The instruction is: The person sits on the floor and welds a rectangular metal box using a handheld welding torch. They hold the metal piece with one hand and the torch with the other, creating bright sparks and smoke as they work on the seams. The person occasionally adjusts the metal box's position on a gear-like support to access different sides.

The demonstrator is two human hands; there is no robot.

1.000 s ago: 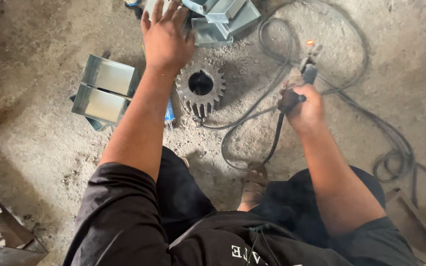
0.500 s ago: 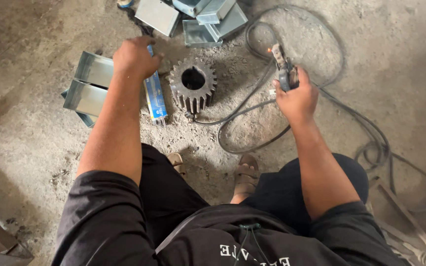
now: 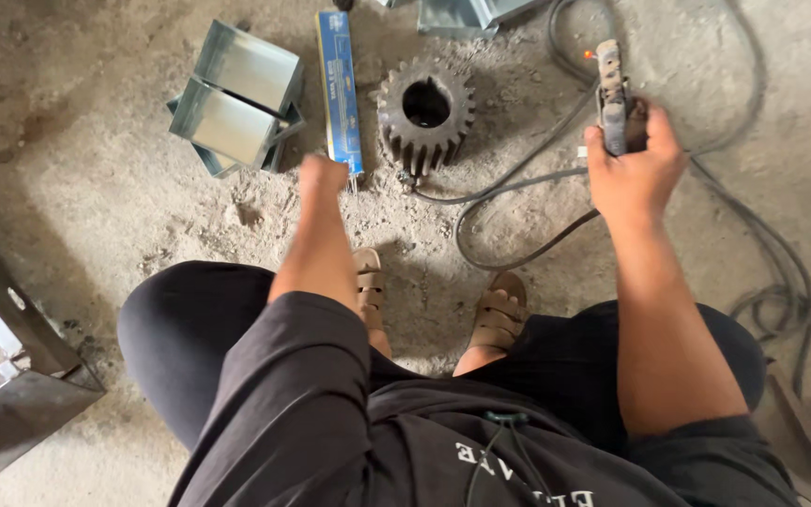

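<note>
Crouched low over a dusty grey concrete floor [image 3: 114, 216], 2 sandalled feet [image 3: 365, 282] planted between the arms.

Left hand [image 3: 323, 178] down at the near end of a long, flat blue cardboard box [image 3: 339, 89], right where a few thin grey metal rods [image 3: 355, 180] poke out of it. Fingers curled under and seen only from the back, so impossible to tell whether clamped on a rod or merely closed beside them.

Right hand [image 3: 635, 164] wrapped tight around a dark, worn welding holder [image 3: 612, 94], fingers closed on its grip, an orange glow at its far tip. Black cable [image 3: 518, 188] looping from the holder across the floor towards a rusty, dark steel toothed gear [image 3: 424, 108] standing just beside the box.

Judged from this, best handled so:
- Hold the glowing tip high and pointed away, well apart from the left forearm and from the cable loops.
- Pinch only 1 rod, near its bare end, and slide it straight along the box's length to avoid bending it or spilling the others.
- Mind the sharp edges of the 2 folded grey sheet-metal channels [image 3: 237, 99] lying near, left of the box.
- Watch the slack cable close to the feet.
</note>
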